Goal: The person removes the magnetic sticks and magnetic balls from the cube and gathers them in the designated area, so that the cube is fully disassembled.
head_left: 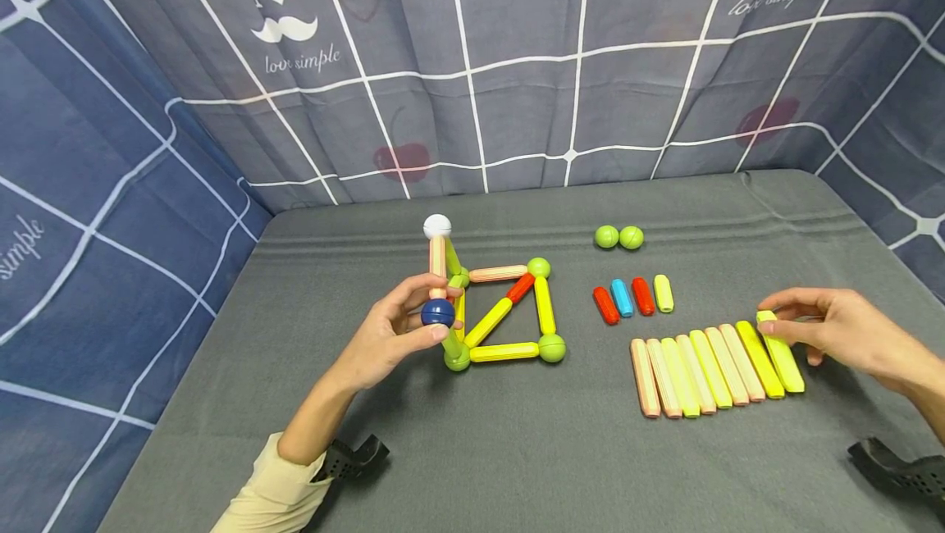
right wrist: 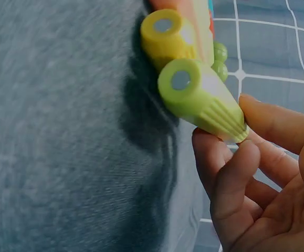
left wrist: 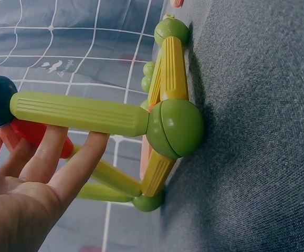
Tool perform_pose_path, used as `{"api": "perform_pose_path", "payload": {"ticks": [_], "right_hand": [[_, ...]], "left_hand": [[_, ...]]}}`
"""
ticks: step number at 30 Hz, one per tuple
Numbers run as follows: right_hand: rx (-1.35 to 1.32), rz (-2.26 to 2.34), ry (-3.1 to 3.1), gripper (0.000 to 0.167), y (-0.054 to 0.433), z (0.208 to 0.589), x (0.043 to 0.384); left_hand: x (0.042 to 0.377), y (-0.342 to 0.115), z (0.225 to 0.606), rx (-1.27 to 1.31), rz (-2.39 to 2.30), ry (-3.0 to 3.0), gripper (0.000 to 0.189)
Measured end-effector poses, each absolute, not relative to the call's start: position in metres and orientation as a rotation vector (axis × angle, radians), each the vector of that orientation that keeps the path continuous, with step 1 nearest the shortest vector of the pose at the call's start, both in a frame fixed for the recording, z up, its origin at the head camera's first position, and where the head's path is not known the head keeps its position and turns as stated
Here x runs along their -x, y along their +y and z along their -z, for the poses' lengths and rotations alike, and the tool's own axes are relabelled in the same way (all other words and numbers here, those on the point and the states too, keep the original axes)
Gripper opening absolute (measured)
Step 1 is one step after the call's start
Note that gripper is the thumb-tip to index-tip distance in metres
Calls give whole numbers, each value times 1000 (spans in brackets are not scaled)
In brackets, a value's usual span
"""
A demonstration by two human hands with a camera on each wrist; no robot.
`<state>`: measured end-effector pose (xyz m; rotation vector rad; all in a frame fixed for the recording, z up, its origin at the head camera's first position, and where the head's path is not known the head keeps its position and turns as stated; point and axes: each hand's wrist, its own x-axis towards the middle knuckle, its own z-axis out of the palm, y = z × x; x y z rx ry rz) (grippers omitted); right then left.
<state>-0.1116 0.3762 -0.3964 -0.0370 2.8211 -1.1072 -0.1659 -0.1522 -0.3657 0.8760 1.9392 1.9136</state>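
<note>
Probably to steady the frame [head_left: 504, 353], the left hand [head_left: 391, 330] curls round its blue ball [head_left: 438, 312]; the right hand [head_left: 842, 326] pinches the rightmost stick [head_left: 786, 365] of a row [head_left: 701, 373] seemingly lined up on the worktop [head_left: 517, 459] for easy picking.

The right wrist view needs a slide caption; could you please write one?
Right hand pinching the far end of a light green rod beside a yellow rod.

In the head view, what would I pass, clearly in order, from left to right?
Left hand, green ball at frame's near-right corner, leftmost short red rod, short blue rod, second short red rod, short pale-yellow rod, right hand.
</note>
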Motion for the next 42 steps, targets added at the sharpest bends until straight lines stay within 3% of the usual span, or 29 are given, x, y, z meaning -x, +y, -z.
{"api": "perform_pose_path", "payload": {"ticks": [10, 26, 34, 42], "right_hand": [[46, 1041, 2711, 50, 377, 400, 111], [62, 997, 2729, 55, 378, 399, 110], [188, 1033, 2843, 44, 352, 382, 123], [539, 1218, 2789, 26, 272, 351, 126]], "left_hand": [[167, -151, 366, -887, -1918, 1937, 48], [166, -151, 365, -879, -1913, 1953, 47], [166, -151, 365, -878, -1914, 1960, 47], [160, -146, 362, -851, -1940, 1946, 47]]}}
